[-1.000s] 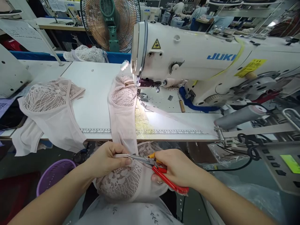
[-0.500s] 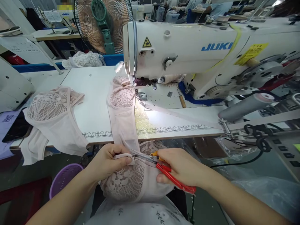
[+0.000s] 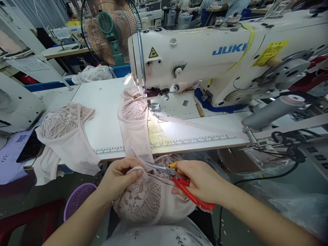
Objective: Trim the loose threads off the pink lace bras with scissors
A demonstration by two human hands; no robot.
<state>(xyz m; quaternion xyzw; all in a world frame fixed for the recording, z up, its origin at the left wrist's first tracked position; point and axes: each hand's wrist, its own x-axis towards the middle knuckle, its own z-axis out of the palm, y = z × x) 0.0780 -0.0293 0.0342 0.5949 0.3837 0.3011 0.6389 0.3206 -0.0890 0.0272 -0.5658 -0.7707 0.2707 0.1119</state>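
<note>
A pale pink lace bra (image 3: 142,201) hangs from the sewing machine over the table edge into my lap. My left hand (image 3: 121,179) pinches the bra's edge between thumb and fingers, just above a lace cup. In my right hand (image 3: 197,181) are scissors (image 3: 191,194) with red handles; a small yellow-orange part shows by the fingers. Their blades point left and lie parted close to the bra's edge near my left fingertips. Whether fabric lies between the blades, I cannot tell. Farther up, the other cup (image 3: 133,108) rests under the machine head.
The white JUKI sewing machine (image 3: 189,58) fills the back right. Another bra (image 3: 66,133) lies at the table's left. A wooden-handled tool (image 3: 199,108) lies on the machine bed. A fan (image 3: 110,30) stands behind; a purple basket (image 3: 79,200) is below left. Pale tape (image 3: 194,125) runs to a roller.
The view has shifted slightly left. My left hand has changed its hold along the bra's edge, and the loop of strap by my thumb no longer shows. The scissor blades are more visible.
</note>
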